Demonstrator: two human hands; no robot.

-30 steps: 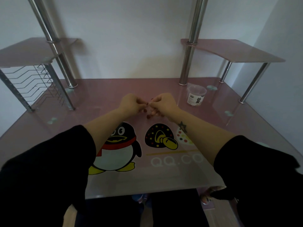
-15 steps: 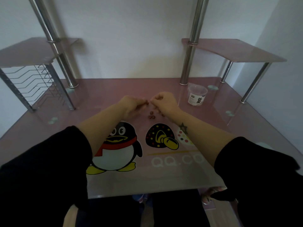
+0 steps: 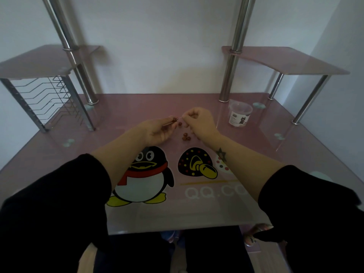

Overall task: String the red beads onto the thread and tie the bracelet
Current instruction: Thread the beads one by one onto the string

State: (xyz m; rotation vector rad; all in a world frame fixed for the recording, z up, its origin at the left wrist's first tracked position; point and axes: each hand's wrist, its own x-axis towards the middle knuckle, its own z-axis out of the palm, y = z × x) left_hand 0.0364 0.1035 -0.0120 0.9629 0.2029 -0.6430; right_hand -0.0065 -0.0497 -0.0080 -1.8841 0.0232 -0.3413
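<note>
Two hands meet over the pink glass desk (image 3: pixel 295 154), just beyond the printed penguin (image 3: pixel 141 174). The left hand (image 3: pixel 157 132), straight above the penguin's head, pinches a red bead (image 3: pixel 175 120) between thumb and forefinger, its other fingers curled under; a thin straight line runs back from the bead along those fingers. The right hand (image 3: pixel 200 123), up and to the right of the penguin, has its fingers curled and its thumb and forefinger pinched close to the bead. A faint pale thread (image 3: pixel 180 118) seems to run between the two pinches, though it is too fine to be sure of.

Loose beads (image 3: pixel 186 137) lie on the glass between the two wrists, above the penguin's right shoulder, and one more (image 3: pixel 179 124) sits just below the held bead. Farther right of the penguin, well apart from the hands, a clear lidded tub (image 3: pixel 240 114) stands upright near a chrome post (image 3: pixel 228 75).
</note>
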